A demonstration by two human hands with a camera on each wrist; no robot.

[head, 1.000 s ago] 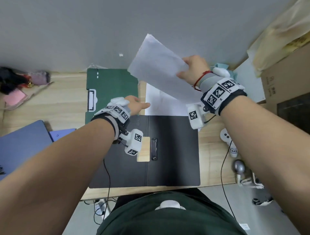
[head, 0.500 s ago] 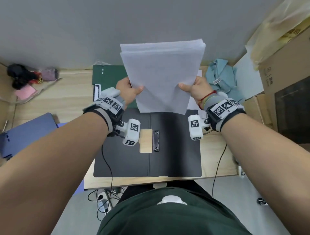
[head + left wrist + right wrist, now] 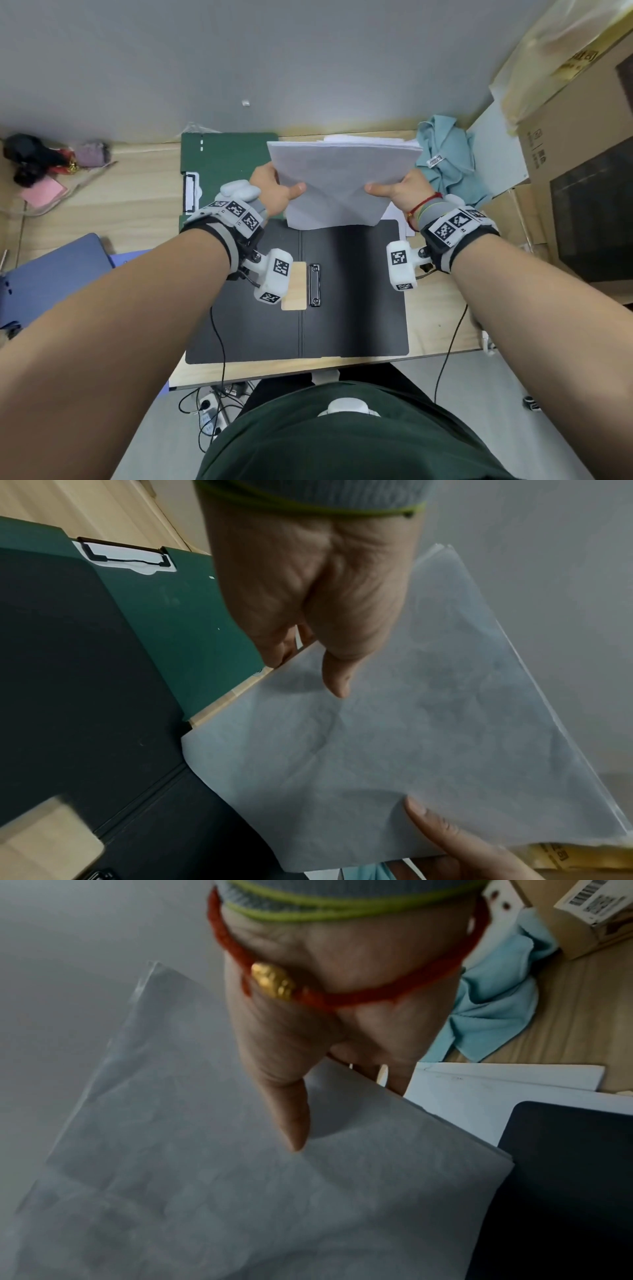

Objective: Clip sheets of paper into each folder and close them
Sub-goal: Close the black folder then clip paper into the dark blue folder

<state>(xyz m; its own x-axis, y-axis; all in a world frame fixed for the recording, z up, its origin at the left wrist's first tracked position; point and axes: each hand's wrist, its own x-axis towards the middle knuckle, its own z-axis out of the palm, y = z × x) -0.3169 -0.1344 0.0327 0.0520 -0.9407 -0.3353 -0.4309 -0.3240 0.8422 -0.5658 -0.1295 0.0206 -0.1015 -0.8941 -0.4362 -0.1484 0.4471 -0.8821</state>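
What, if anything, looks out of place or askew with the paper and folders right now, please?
Only small things. The stack of paper, held by the left hand and right hand above the open black folder, shows diagonal creases and slightly fanned top edges. The loose sheets beyond the folder lie a little unevenly.

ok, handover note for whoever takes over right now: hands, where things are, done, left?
Left hand: grips the left edge of the paper stack, thumb on top.
Right hand: grips the stack's right edge the same way.
The stack is held up above the far edge of the black folder, which lies open on the desk with its clip at the spine and nothing under it.
Green folder lies behind it; more loose sheets lie beside the black one.
Done: stack picked up.
Left: lay it in, clip, close; then the other folders.
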